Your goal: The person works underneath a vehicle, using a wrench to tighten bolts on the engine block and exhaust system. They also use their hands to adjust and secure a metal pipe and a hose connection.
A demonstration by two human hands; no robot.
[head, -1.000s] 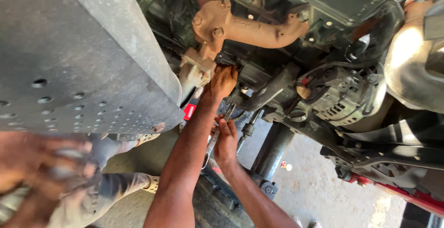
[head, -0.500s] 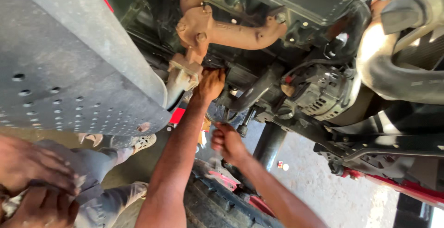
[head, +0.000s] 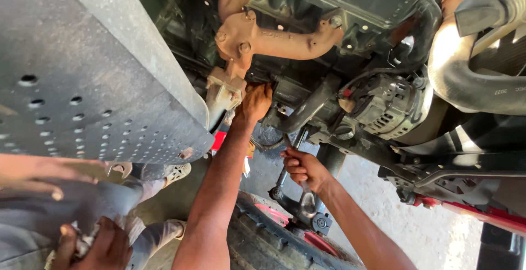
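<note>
Hands: right (head: 300, 167) grips a wrench (head: 304, 193); left (head: 255, 103) above presses, apparently empty, against the engine (head: 307, 100).

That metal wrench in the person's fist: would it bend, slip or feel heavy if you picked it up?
The wrench is probably stiff: a slim, straight steel bar with a ring end. It likely feels heavy for its size, being solid metal. It may be slippery, since the engine parts look grimy; the right hand wraps it fully.

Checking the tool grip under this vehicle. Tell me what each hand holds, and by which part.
The right hand has its grip around the middle of a wrench shank. The left hand reaches up among the engine parts; whether it holds anything cannot be told.
</note>
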